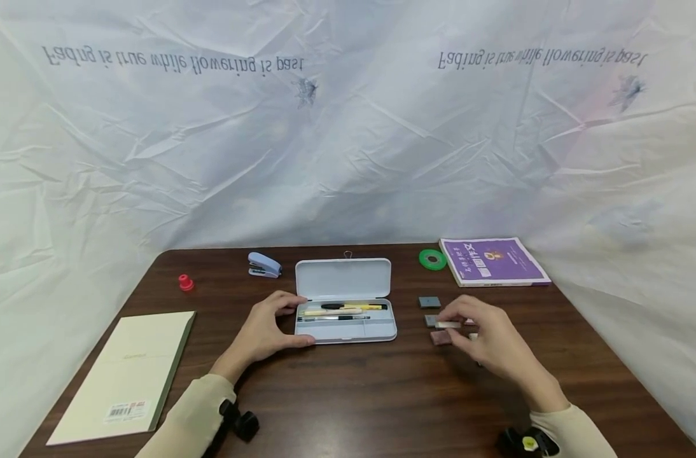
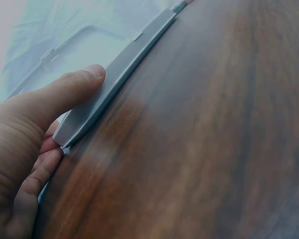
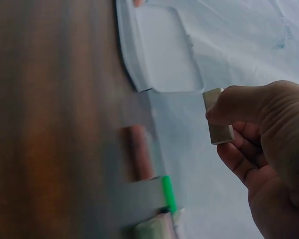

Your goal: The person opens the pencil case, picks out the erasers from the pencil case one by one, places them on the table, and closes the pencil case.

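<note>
A pale blue pencil case [image 1: 331, 331] lies with its lid [image 1: 343, 278] raised at the back. Inside its rear compartment are a yellow-and-black pen [image 1: 356, 306] and a few other pens. My left hand [image 1: 262, 327] holds the case by its left end, thumb on the front wall and fingers around the side, as the left wrist view shows too. To the right of the case, my right hand [image 1: 494, 334] pinches a small off-white eraser [image 3: 219, 130] between thumb and fingers, above the table. Under it lie grey blocks [image 1: 429, 302] and a reddish-brown block [image 1: 440, 338], eraser-like; the hand partly hides others.
A cream notebook [image 1: 127, 369] lies at the left, with a red knobbed piece [image 1: 185, 282] behind it. Farther back stand a light blue stapler [image 1: 264, 264], a green tape roll [image 1: 432, 259] and a purple book [image 1: 494, 262]. A white printed sheet [image 1: 348, 159] hangs behind the table.
</note>
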Demonstrator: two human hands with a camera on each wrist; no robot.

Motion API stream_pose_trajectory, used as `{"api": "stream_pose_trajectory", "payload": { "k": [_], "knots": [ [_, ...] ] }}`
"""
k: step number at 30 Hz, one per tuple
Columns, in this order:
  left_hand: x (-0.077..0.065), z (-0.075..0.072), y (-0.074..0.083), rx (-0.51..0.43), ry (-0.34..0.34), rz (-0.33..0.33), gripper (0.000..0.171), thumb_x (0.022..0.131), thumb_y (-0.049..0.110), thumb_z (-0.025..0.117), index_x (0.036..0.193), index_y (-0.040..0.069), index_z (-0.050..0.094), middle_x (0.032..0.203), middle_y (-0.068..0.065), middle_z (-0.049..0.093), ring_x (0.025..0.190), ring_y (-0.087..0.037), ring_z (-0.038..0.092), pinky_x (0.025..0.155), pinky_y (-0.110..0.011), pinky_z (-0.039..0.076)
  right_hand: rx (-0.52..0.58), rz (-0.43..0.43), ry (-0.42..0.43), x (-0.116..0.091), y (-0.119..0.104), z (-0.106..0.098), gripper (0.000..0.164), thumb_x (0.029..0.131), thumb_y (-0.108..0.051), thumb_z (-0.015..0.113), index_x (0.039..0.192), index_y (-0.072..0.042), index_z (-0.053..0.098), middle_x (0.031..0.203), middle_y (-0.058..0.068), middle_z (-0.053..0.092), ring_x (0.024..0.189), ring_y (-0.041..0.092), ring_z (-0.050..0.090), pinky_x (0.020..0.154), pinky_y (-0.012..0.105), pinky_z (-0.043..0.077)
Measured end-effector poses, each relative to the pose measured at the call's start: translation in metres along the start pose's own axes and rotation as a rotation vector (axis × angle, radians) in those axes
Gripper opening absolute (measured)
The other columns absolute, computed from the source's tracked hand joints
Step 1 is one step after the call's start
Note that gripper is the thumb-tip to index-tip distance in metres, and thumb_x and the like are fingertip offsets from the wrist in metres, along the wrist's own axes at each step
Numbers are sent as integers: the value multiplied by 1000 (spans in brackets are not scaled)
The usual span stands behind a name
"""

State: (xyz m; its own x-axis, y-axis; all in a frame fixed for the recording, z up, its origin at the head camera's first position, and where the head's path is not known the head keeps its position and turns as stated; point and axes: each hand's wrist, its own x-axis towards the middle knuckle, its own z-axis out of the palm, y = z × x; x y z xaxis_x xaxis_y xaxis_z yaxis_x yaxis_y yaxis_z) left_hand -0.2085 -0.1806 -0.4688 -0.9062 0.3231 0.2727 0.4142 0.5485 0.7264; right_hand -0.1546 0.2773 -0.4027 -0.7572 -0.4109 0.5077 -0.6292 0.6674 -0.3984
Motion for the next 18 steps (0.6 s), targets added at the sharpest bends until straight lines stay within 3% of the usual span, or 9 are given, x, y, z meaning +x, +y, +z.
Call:
{"api": "stream_pose_trajectory", "payload": {
  "k": [4,12,18],
  "knots": [
    [-1,0,1,-10,4,2,81,75,51,105,142,18,75,139,2,69,128,-23,71,112,-44,62,-3,-13,-29,-15,4,4,52,78,16,92,105,-26,79,105,-17,72,87,4,67,72,33,64],
    [-2,1,1,-8,3,2,81,75,52,105,143,18,75,139,3,69,129,-23,71,112,-44,62,73,-95,-47,-27,10,14,57,71,23,92,103,-22,78,108,-8,79,101,10,70,78,18,61],
    [-2,0,2,-2,3,3,80,75,50,105,142,19,76,139,3,68,128,-22,71,112,-43,62,24,-60,-88,-30,11,18,53,72,16,97,96,-26,76,101,-14,76,88,4,70,71,22,61]
  ]
}}
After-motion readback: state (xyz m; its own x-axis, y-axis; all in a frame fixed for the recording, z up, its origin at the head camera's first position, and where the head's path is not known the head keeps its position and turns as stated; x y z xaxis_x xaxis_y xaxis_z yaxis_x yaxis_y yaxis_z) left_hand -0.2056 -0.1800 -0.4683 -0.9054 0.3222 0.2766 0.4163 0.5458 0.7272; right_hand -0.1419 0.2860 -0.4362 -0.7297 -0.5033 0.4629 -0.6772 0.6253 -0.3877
